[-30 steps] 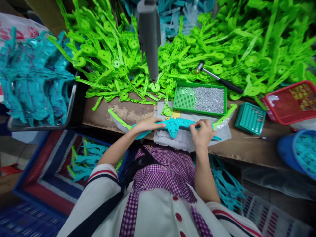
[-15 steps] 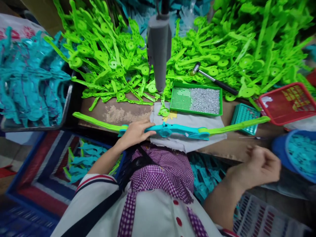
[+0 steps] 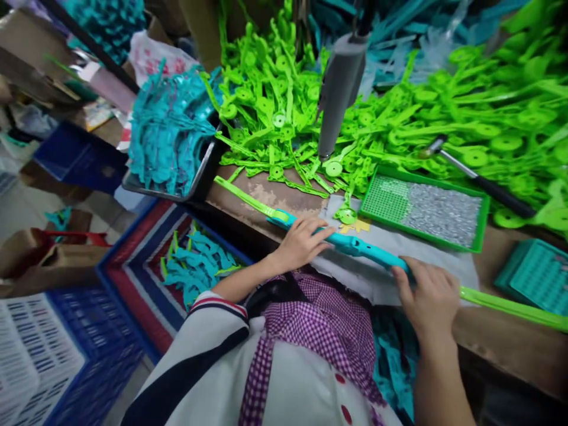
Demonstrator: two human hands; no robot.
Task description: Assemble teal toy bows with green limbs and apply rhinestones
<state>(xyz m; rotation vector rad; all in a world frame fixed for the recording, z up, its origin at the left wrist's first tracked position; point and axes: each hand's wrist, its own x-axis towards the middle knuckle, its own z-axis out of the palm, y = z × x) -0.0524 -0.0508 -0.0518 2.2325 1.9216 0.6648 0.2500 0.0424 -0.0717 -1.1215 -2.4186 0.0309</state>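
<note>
A long turquoise plastic part point(image 3: 355, 244) with a lime-green arm point(image 3: 248, 200) at its left end and another green arm point(image 3: 510, 305) at its right lies across the front of the workbench, over a grey cloth point(image 3: 377, 275). Near its left end, my left hand point(image 3: 298, 244) has its fingers closed over the turquoise piece. My right hand point(image 3: 428, 290) grips the other end, thumb in front and fingers over the top, hiding the joint there. Just behind the part, a loose green arm point(image 3: 346, 214) rests on the cloth beside a yellow patch.
A grey powered tool point(image 3: 339, 94) hangs above the bench before a heap of green arms point(image 3: 266, 89). Silver pins fill part of a green tray point(image 3: 426, 228); a hammer point(image 3: 488, 183) lies behind it. Turquoise parts point(image 3: 171, 130) are stacked left, above a blue-rimmed bin point(image 3: 133, 307).
My right hand has come from empty air at the right onto the turquoise part's right end. My left hand stays on the part. The view has swung to the left.
</note>
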